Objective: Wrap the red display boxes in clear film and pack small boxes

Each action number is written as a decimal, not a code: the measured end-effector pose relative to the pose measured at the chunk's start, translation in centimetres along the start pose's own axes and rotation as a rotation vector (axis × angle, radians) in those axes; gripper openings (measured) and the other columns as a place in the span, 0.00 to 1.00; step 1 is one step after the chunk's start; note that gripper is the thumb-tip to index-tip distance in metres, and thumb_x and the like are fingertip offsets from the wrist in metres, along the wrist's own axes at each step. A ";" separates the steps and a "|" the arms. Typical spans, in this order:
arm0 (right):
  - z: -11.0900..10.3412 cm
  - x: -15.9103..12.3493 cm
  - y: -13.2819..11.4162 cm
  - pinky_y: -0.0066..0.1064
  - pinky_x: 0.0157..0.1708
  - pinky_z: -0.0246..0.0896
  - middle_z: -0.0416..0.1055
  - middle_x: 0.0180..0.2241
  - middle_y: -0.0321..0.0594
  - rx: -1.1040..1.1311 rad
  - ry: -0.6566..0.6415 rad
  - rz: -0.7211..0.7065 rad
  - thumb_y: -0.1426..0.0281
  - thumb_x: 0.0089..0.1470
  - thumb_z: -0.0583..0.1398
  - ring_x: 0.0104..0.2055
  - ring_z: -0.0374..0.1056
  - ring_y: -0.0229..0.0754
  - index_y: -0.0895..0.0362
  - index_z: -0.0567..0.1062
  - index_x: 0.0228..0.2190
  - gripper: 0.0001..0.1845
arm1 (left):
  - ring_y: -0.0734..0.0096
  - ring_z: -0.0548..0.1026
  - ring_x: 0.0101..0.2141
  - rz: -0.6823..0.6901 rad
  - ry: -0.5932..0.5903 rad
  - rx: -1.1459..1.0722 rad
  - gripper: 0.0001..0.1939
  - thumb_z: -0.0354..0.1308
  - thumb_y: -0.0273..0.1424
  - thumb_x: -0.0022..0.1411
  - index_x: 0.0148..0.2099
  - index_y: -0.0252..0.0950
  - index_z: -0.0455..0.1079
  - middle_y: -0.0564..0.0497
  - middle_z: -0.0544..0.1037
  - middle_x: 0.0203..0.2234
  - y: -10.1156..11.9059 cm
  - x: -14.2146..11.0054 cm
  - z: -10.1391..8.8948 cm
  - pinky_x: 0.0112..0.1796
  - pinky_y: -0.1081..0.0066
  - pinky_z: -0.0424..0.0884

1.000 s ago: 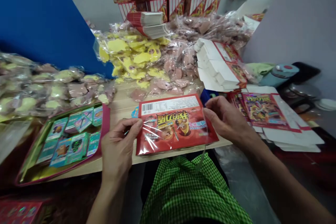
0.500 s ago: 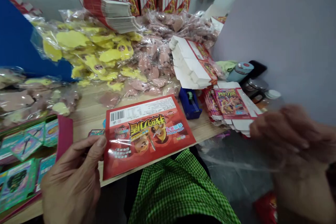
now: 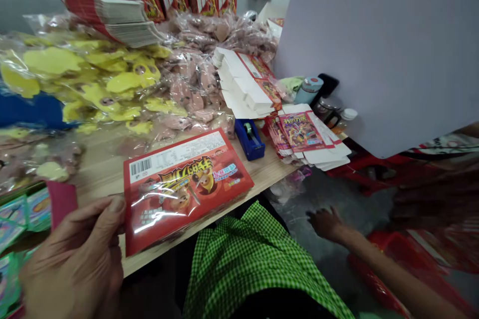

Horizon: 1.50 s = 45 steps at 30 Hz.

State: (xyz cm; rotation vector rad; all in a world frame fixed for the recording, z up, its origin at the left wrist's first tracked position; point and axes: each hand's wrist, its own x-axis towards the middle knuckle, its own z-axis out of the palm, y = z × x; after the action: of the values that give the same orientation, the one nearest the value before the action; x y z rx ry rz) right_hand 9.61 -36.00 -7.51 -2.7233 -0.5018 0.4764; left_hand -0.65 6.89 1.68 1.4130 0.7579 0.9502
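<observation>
My left hand (image 3: 75, 259) grips the left edge of a red shrink-wrapped printed package (image 3: 187, 189), which lies tilted on the wooden table (image 3: 101, 164) with its far corner resting there. The wrap shines over a barcode label and cartoon art. My right hand (image 3: 325, 223) is off the package, low beyond the table's near edge, with fingers apart and nothing in them. It hangs over the grey floor (image 3: 299, 199), close above a red plastic crate (image 3: 389, 264).
A blue tape dispenser (image 3: 249, 139) stands beyond the package. Folded white cartons (image 3: 243, 84), printed sheets (image 3: 301, 132) and bagged yellow and pink soft items (image 3: 112, 79) crowd the table. A tray of green cards (image 3: 37, 204) sits left. Blurred patterned cloth (image 3: 437, 194) shows at right.
My right hand has dropped from beside the table to low near the floor. The package now sits nearer my left hand and has turned. The view has swung left.
</observation>
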 end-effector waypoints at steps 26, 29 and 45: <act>-4.9 3.4 -15.8 0.55 0.73 0.34 0.33 0.75 0.39 0.690 -0.037 -0.552 0.48 0.73 0.43 0.76 0.33 0.50 0.49 0.41 0.74 0.38 | 0.73 0.79 0.32 0.000 0.105 -0.246 0.14 0.78 0.29 0.38 0.30 0.38 0.79 0.55 0.83 0.28 2.7 -3.0 2.3 0.39 0.73 0.77; -6.8 3.8 -15.2 0.59 0.70 0.44 0.48 0.72 0.47 0.663 0.097 -0.449 0.51 0.71 0.51 0.72 0.49 0.56 0.51 0.53 0.71 0.35 | 0.74 0.79 0.31 0.025 0.081 -0.255 0.15 0.78 0.29 0.38 0.30 0.37 0.80 0.55 0.82 0.26 2.9 -2.8 2.1 0.40 0.73 0.78; -7.2 9.9 -19.6 0.33 0.25 0.53 0.67 0.24 0.37 0.342 0.313 -0.555 0.60 0.61 0.57 0.24 0.61 0.41 0.53 0.66 0.27 0.13 | 0.72 0.76 0.34 0.075 -0.156 -0.050 0.06 0.73 0.33 0.51 0.33 0.39 0.82 0.52 0.80 0.30 1.1 0.2 0.5 0.37 0.72 0.72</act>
State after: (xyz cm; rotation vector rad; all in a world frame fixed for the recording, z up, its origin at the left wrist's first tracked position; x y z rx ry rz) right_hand 15.55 -16.65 3.65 -2.1490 -0.9445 -0.0136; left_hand -0.22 6.80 2.85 1.4616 0.5649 0.8982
